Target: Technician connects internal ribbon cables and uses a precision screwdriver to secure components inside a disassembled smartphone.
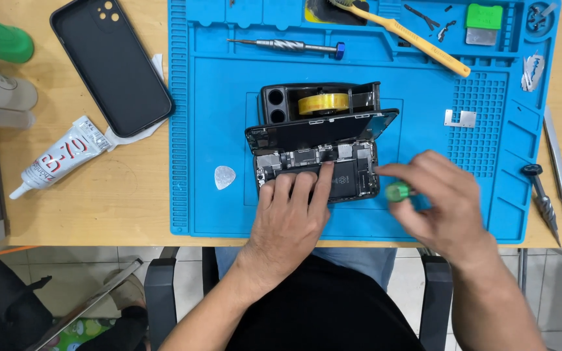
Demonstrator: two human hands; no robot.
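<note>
An opened smartphone lies on the blue repair mat, its inner boards and battery showing. Its dark screen panel is swung up and leans on a black tape dispenser holding a yellow tape roll. My left hand rests flat on the phone's near edge, fingers pressing on the body. My right hand grips a small green-handled screwdriver at the phone's right end; its tip is hidden by blur and my fingers.
On the mat lie a steel screwdriver, a yellow brush, a metal plate and a white pick. A black phone case and glue tube sit left on the wooden table. Tweezers lie at right.
</note>
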